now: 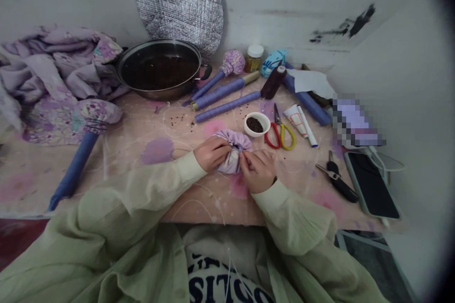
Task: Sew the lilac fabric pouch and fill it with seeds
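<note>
A small gathered pouch of pale purple floral cloth (232, 165) sits at the middle of the table, near its front edge. My left hand (212, 153) pinches the pouch's bunched top from the left, fingers closed. From the right, my right hand (259, 169) has its fingers closed at the same gathered spot; whether it grips cloth or a thread is too small to tell. Just beyond the pouch is a white bowl (266, 122) of dark grains. Scissors (280, 135) with one red and one yellow handle lie right of the bowl.
A pot (159, 68) stands at the back left beside heaped floral cloth (53, 85). Blue-wrapped sticks (227, 106), a dark thread spool (273, 83) and a lidded jar (253, 58) are behind the bowl. Keys (337, 180) and a phone (372, 184) lie right.
</note>
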A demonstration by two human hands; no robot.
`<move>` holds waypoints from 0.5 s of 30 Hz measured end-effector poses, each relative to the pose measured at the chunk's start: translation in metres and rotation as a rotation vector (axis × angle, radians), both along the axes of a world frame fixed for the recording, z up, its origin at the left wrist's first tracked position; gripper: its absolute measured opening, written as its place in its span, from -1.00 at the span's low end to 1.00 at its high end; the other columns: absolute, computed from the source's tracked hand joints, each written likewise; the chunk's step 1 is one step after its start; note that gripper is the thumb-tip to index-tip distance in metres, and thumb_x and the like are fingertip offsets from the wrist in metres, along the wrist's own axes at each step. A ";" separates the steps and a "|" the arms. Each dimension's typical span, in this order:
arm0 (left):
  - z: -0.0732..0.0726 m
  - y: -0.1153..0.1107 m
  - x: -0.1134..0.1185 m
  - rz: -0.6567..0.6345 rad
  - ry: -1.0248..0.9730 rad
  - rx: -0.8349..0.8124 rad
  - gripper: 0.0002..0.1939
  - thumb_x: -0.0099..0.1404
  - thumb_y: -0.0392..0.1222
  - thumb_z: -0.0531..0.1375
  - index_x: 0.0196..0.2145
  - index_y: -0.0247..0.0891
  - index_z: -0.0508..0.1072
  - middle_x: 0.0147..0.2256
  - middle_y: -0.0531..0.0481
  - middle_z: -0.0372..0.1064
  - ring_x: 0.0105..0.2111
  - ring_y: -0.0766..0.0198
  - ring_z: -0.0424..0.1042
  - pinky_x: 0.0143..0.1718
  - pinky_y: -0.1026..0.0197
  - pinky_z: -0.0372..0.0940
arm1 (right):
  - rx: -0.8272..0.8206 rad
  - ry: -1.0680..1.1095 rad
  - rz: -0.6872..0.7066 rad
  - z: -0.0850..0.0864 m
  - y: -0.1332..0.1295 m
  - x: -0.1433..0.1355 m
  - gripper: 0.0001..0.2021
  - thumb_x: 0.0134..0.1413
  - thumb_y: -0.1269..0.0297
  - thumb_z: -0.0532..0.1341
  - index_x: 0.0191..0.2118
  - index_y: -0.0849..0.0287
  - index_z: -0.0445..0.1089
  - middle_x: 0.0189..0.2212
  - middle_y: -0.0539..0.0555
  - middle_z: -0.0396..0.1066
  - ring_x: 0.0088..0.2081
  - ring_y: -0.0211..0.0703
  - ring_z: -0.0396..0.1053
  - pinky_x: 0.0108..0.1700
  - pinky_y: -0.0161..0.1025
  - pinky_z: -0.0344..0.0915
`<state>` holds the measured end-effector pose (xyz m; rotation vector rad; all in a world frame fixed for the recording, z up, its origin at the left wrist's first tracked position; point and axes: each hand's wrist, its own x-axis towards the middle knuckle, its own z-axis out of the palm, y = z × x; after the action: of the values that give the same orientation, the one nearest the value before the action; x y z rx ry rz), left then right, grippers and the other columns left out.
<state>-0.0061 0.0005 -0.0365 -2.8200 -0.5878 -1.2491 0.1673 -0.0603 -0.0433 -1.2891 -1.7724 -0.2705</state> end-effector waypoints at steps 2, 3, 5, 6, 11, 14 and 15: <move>0.001 0.001 0.000 -0.001 0.002 0.003 -0.84 0.35 -0.28 0.00 -0.25 -0.34 0.37 -0.36 -0.08 0.36 -0.34 0.30 0.33 -0.30 0.25 0.32 | 0.012 -0.015 0.001 0.001 0.000 0.000 -0.89 0.08 0.42 0.20 -0.44 0.24 0.44 -0.62 0.02 0.37 -0.49 -0.24 0.19 -0.34 -0.23 0.05; 0.001 0.001 0.000 0.001 0.006 0.005 -0.83 0.35 -0.28 0.00 -0.25 -0.33 0.37 -0.36 -0.08 0.36 -0.34 0.30 0.33 -0.30 0.25 0.32 | 0.018 -0.023 0.001 0.001 0.000 0.000 -0.90 0.07 0.43 0.21 -0.44 0.25 0.44 -0.62 0.02 0.36 -0.49 -0.24 0.19 -0.34 -0.23 0.04; 0.001 0.002 0.001 0.005 0.013 0.011 -0.83 0.36 -0.27 0.00 -0.25 -0.33 0.37 -0.36 -0.08 0.35 -0.34 0.30 0.33 -0.30 0.25 0.32 | 0.030 -0.037 0.002 0.002 0.000 0.000 -0.91 0.06 0.45 0.22 -0.44 0.26 0.44 -0.61 0.03 0.37 -0.48 -0.24 0.18 -0.34 -0.22 0.03; 0.001 0.001 0.001 0.006 0.012 0.012 -0.83 0.35 -0.28 0.00 -0.25 -0.34 0.37 -0.36 -0.08 0.36 -0.35 0.30 0.33 -0.30 0.25 0.32 | 0.036 -0.042 0.000 0.002 0.000 0.000 -0.91 0.06 0.45 0.22 -0.44 0.26 0.44 -0.61 0.04 0.36 -0.48 -0.24 0.18 -0.35 -0.22 0.02; 0.000 0.000 0.003 0.005 -0.010 0.012 -0.84 0.34 -0.29 0.02 -0.27 -0.36 0.38 -0.36 -0.10 0.37 -0.34 0.30 0.34 -0.29 0.25 0.33 | 0.052 -0.043 -0.014 0.003 -0.001 -0.002 -0.88 0.07 0.45 0.21 -0.45 0.25 0.45 -0.61 0.04 0.36 -0.48 -0.24 0.19 -0.35 -0.22 0.01; 0.001 -0.001 0.003 0.015 -0.008 0.012 -0.85 0.33 -0.30 0.03 -0.27 -0.36 0.39 -0.36 -0.10 0.37 -0.34 0.30 0.35 -0.30 0.25 0.33 | 0.043 -0.042 -0.027 0.003 -0.002 -0.002 -0.88 0.08 0.44 0.21 -0.45 0.23 0.45 -0.61 0.03 0.38 -0.48 -0.24 0.21 -0.34 -0.21 0.04; 0.002 -0.001 0.004 0.018 -0.006 0.013 -0.85 0.33 -0.30 0.03 -0.27 -0.36 0.39 -0.36 -0.10 0.38 -0.35 0.30 0.35 -0.30 0.25 0.33 | 0.041 -0.044 -0.032 0.003 -0.002 -0.002 -0.87 0.09 0.43 0.20 -0.45 0.22 0.45 -0.61 0.03 0.38 -0.48 -0.24 0.22 -0.34 -0.21 0.05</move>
<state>-0.0026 -0.0008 -0.0349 -2.7946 -0.6014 -1.2545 0.1653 -0.0620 -0.0404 -1.2922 -1.7757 -0.3543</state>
